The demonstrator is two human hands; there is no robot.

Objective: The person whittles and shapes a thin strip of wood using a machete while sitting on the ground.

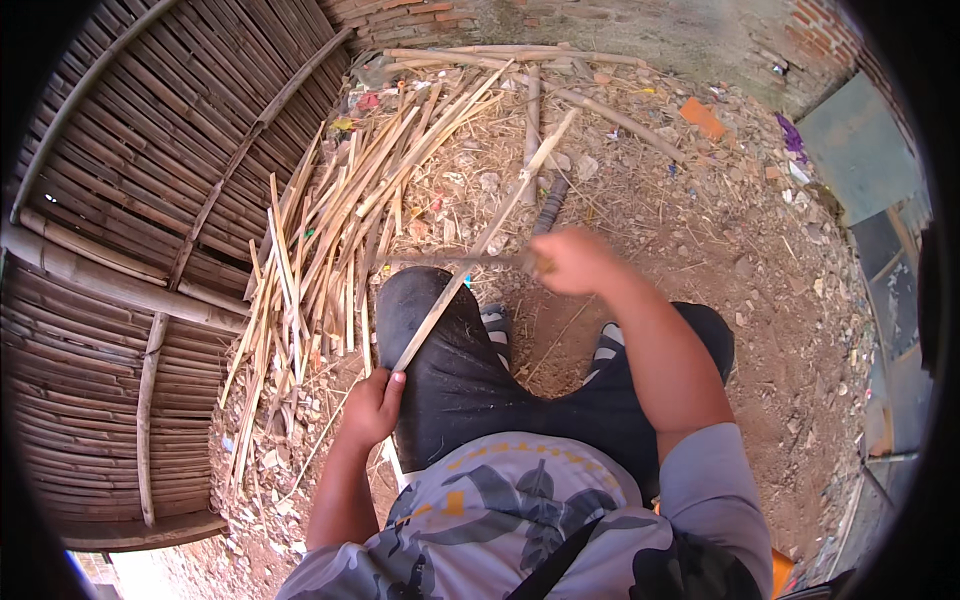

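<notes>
My left hand (380, 405) grips the lower end of a long pale bamboo strip (535, 163) beside my left thigh. The strip runs diagonally up and right over my left knee. My right hand (572, 258) is closed around the wooden handle of a long blade (490, 262), which is blurred and lies horizontally across the strip just right of that knee. I cannot tell whether blade and strip touch. A dark, ridged cylindrical piece (550, 208) lies on the ground just beyond my right hand.
Split bamboo strips (315, 235) are piled on the littered dirt ground at left, beside a slatted bamboo panel (120, 130). Bamboo poles (620, 120) lie toward the brick wall (560, 25) at the back. Grey sheets (855, 150) line the right side. My sandalled feet (605, 345) are below.
</notes>
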